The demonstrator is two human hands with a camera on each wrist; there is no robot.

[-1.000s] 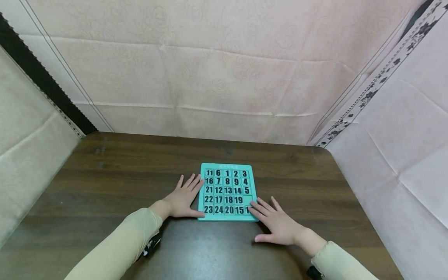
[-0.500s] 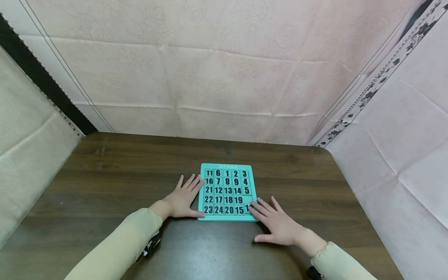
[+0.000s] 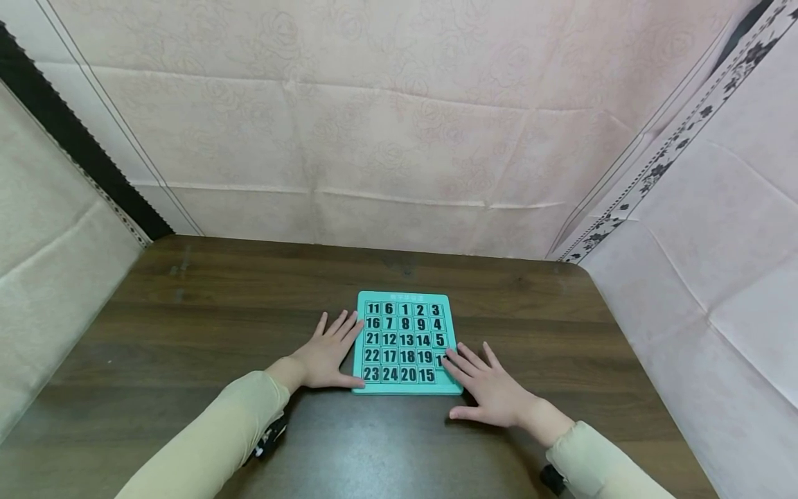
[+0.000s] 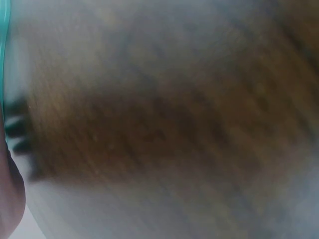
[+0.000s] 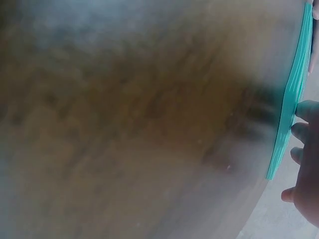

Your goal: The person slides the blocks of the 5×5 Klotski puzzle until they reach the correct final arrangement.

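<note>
A turquoise number slide puzzle (image 3: 405, 390) lies flat on the table, its tiles printed with black numbers. My left hand (image 3: 324, 358) rests at its left edge, fingers spread and thumb on the lower left corner. On the right side, the fingertips of my right hand (image 3: 492, 394) touch a partly covered tile (image 3: 439, 361) whose number starts with 1. That tile sits in the right column, one row above the bottom. The bottom right slot has no tile. The puzzle's edge (image 5: 289, 114) and the right fingers show at the margin of the right wrist view.
The brown wood-grain table (image 3: 249, 291) surrounds the puzzle. Pale patterned cloth (image 3: 386, 138) hangs behind it, and white cloth (image 3: 704, 291) hangs at the right. Both wrist views are mostly blurred tabletop.
My right hand has shifted slightly away from me, and the tile under its fingertips has slid up from the bottom right slot into the slot above. My left hand has stayed in place.
</note>
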